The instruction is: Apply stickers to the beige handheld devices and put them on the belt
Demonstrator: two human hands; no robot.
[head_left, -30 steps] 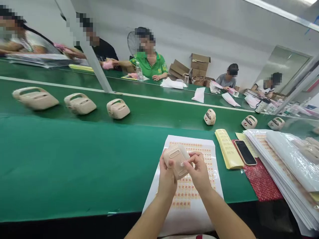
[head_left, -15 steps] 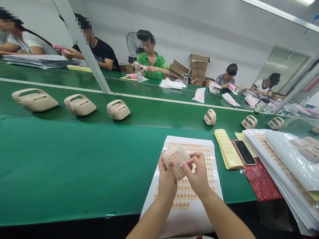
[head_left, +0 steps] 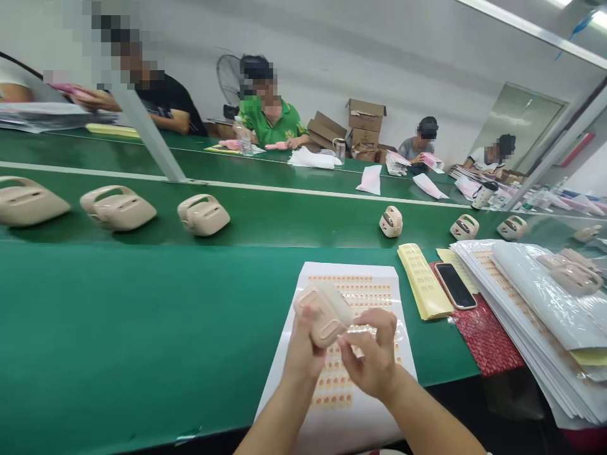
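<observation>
i hold the beige case (head_left: 325, 311) in my left hand (head_left: 303, 346) over the sticker sheet (head_left: 351, 424); whether my right hand (head_left: 374, 354), curled by its edge, pinches anything i cannot tell. i'd guess light, stiff and slick, best gripped by its sides.

At lower centre, the held beige case (head_left: 328, 309) hides part of the left hand (head_left: 303, 354). Whether the right hand (head_left: 374, 357) pinches anything is too blurred to tell. The sticker sheet (head_left: 355, 417) lies partly covered, its motifs too small to make out. The left edge cuts off the leftmost case (head_left: 33, 203) and, at upper left, most of a co-worker (head_left: 14, 93).
</observation>
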